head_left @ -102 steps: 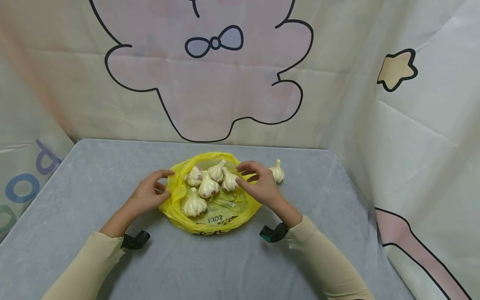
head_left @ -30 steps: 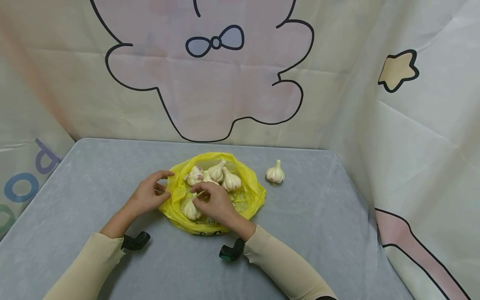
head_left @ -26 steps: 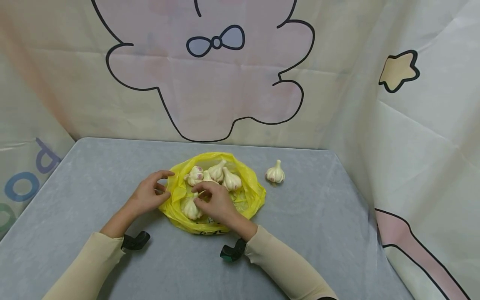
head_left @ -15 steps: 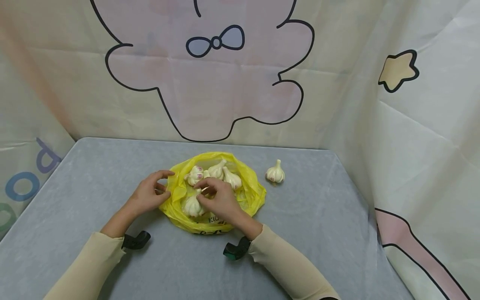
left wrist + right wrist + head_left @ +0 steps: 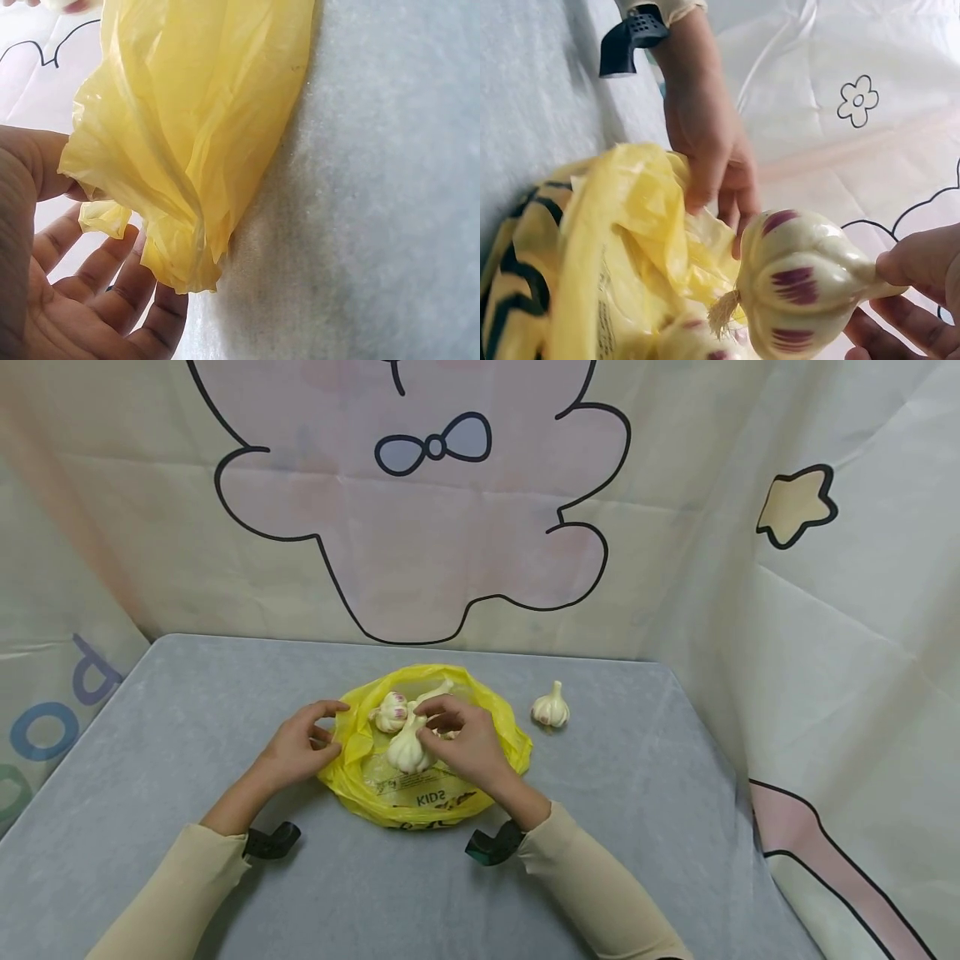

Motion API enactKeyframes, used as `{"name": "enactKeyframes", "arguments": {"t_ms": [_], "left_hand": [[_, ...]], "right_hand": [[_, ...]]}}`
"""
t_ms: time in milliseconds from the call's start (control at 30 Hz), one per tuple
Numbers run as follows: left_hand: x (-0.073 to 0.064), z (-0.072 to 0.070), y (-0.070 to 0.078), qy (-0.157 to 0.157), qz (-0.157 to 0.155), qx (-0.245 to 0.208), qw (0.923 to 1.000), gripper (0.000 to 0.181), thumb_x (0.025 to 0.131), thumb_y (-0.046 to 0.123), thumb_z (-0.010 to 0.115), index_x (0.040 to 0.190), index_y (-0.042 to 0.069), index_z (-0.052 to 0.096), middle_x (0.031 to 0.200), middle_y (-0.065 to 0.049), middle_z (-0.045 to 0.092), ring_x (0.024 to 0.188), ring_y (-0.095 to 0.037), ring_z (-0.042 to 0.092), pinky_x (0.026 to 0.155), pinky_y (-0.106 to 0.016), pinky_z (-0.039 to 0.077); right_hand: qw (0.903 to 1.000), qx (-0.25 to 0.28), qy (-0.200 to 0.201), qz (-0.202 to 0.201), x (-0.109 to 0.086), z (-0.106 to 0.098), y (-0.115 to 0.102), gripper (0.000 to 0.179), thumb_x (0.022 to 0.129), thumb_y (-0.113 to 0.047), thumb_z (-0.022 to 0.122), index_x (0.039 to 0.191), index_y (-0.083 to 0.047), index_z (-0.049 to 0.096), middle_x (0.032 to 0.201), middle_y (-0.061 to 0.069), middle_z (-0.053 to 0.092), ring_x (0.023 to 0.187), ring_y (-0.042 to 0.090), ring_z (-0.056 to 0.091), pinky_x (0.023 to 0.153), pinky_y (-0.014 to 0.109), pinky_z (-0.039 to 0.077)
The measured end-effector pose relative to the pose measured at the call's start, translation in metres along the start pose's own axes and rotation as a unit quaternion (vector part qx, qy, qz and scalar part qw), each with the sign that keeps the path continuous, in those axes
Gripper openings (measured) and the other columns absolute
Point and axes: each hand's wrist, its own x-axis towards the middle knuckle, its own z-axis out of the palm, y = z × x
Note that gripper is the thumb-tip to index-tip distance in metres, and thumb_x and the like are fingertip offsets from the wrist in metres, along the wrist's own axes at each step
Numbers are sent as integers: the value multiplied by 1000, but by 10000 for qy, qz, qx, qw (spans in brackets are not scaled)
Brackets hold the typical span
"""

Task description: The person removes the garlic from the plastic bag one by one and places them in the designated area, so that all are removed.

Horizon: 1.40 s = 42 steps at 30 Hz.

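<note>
OK, right hand (image 5: 471, 745) has a garlic bulb (image 5: 408, 752) pinched by its stem, thumb against fingers, over the mouth of the yellow bag (image 5: 347, 792). Left hand (image 5: 295, 748) is clamped on plastic at the bag's left rim. Hands are apart: left at the rim, right above the bag's right half.

Key relation: the bulb hangs on the bag-centre side of my right fingertips. Long axis slants, stem up toward the right hand, body down toward the bag's left front. Right wrist view shows the root tuft opposite the stem. Right hand is clearly the nearer one.

Purple-marked bulb (image 5: 389, 713) sits inside, toward the bag's back left; more behind my fingers, can't count them. Loose bulb (image 5: 551, 707) stands stem-up on the table (image 5: 637, 777), right of the bag, not touching it; right hand nearer there too.
</note>
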Motion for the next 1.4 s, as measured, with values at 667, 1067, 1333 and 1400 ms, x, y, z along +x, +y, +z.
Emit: {"name": "enactKeyframes", "arguments": {"t_ms": [667,1067,1333,1400], "left_hand": [[0,0,-2,-32,-90,16,10000,53,87,7,61,138,11,45,137,-22,46,94,-30,64,71,-36,57],[-1,-1,-2,-3,-59,48,10000,54,86,6,62,137,10,46,137,-23,46,93,-30,64,71,-36,57],[-2,-2,-1,12,-2,0,10000,54,86,4,62,137,9,46,136,-24,46,92,-29,63,70,-37,57],[-2,-2,-1,15,-6,3,10000,54,86,4,62,137,9,46,136,-24,47,92,-29,63,70,-36,56]], "right_hand": [[9985,-337,429,2,2,-45,4,21,85,-5,69,107,-6,69,104,11,71,87,23,69,74,31,57],[9928,-707,968,-52,-1,-81,10,20,85,-3,69,105,-6,70,104,12,70,86,26,68,73,35,57],[9890,-828,1217,164,-5,-100,2,22,84,4,67,106,4,68,107,21,68,87,35,67,74,38,57],[9881,-871,1253,212,-8,-103,-5,21,84,5,66,105,7,67,106,23,67,87,37,67,73,33,57]]}}
